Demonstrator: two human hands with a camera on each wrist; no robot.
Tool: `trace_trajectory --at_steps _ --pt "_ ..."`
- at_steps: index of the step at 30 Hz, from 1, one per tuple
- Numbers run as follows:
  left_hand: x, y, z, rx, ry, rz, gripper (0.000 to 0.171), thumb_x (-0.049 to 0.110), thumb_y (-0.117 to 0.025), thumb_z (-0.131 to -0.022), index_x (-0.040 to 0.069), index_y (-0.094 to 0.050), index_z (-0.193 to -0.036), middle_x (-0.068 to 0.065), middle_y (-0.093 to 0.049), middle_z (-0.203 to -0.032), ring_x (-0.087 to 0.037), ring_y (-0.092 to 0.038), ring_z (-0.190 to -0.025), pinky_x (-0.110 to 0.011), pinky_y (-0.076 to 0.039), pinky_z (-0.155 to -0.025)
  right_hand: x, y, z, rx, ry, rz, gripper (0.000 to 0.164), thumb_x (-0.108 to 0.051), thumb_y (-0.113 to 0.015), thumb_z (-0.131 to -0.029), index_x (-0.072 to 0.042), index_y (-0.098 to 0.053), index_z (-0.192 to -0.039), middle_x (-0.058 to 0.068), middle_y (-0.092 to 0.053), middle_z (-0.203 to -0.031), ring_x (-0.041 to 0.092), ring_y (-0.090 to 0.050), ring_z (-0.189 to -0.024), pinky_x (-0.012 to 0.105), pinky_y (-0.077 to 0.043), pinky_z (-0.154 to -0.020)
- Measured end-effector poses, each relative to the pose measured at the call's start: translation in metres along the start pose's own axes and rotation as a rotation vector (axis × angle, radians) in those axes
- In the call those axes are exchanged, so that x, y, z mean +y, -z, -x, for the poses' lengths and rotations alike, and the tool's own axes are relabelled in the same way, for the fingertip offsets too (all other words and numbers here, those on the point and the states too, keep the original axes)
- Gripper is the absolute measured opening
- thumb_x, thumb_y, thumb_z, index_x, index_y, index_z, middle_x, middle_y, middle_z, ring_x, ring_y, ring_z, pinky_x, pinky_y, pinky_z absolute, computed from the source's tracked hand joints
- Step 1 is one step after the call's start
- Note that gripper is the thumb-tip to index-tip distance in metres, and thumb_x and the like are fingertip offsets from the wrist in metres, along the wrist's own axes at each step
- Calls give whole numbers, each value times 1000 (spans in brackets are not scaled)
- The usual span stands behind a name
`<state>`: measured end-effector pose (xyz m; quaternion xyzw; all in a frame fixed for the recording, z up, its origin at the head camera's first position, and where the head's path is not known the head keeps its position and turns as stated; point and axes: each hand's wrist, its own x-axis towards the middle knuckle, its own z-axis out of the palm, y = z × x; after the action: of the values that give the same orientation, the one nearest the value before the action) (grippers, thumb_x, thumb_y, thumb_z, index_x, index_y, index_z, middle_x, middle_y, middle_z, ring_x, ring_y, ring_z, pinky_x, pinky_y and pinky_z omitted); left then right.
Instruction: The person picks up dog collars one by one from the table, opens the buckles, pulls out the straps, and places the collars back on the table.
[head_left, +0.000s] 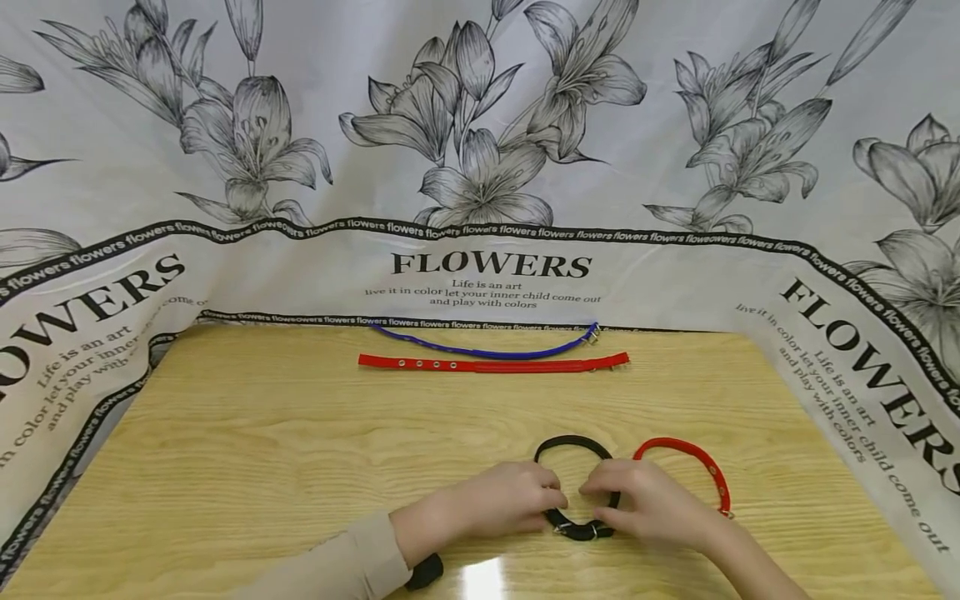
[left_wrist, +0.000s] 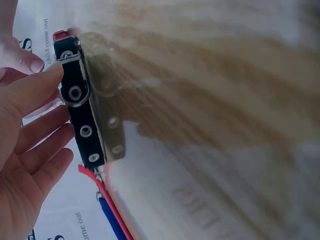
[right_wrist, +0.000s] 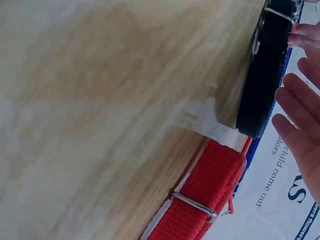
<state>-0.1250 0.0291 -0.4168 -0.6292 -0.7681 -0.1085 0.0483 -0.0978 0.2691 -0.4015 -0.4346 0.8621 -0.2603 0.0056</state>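
A black buckled collar [head_left: 573, 440], fastened into a loop, stands on the wooden table with its metal buckle side nearest me. My left hand [head_left: 510, 498] is at the loop's left side, fingertips overlapping its edge. In the left wrist view its thumb reaches the black strap [left_wrist: 82, 117] near the buckle and D-ring, and the other fingers are spread loosely. On the loop's right side is my right hand [head_left: 656, 500]; the right wrist view shows its fingers nearly straight beside the strap. A red looped collar [head_left: 693, 452] stands just right of it, partly hidden by that hand.
Toward the back of the table [head_left: 262, 433] a red collar [head_left: 525, 366] lies stretched out, with a blue collar [head_left: 510, 354] behind it. A floral curtain [head_left: 480, 275] borders the back and sides. A dark object [head_left: 426, 572] shows beside my left sleeve.
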Motion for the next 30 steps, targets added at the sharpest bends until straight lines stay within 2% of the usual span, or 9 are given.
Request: trace_trajectory --at_steps 5,11,15,20,30 --pt "5 -3 -6 -48 2 -40 20 26 -70 -84 17 -68 -102 9 -61 -91 -1 -56 -81 -11 -44 -73 -1 -5 2 -74 -4 -46 19 -11 -73 -80 -13 -69 -99 -8 -63 -94 6 -59 -85 21 -51 -69" --pt "7 -4 -10 -47 14 -85 13 23 -70 -83 19 -69 -95 11 -59 -84 0 -55 -77 -11 -44 -69 -2 -9 2 -111 6 -50 15 -20 -73 -81 -16 -69 -96 -9 -63 -92 4 -59 -83 20 -50 -68" --pt "7 -6 -10 -36 32 -107 7 17 -67 -85 20 -69 -91 11 -58 -80 0 -54 -73 -11 -44 -64 -3 -11 2 -142 -3 -31 15 -19 -75 -79 -16 -70 -92 -12 -62 -89 1 -57 -81 18 -49 -66" --pt "5 -8 -10 -31 43 -127 8 15 -66 -84 21 -70 -88 12 -58 -78 0 -54 -70 -11 -43 -60 -3 -12 2 -142 6 14 15 -13 -77 -75 -15 -70 -88 -14 -60 -86 -1 -55 -77 15 -47 -64" --pt "0 -2 -4 -26 56 -81 9 14 -69 -83 20 -70 -89 12 -60 -80 1 -56 -73 -8 -43 -64 -6 -8 -5 -88 60 35 17 -7 -76 -74 -15 -70 -87 -12 -61 -84 -1 -56 -76 13 -46 -64"
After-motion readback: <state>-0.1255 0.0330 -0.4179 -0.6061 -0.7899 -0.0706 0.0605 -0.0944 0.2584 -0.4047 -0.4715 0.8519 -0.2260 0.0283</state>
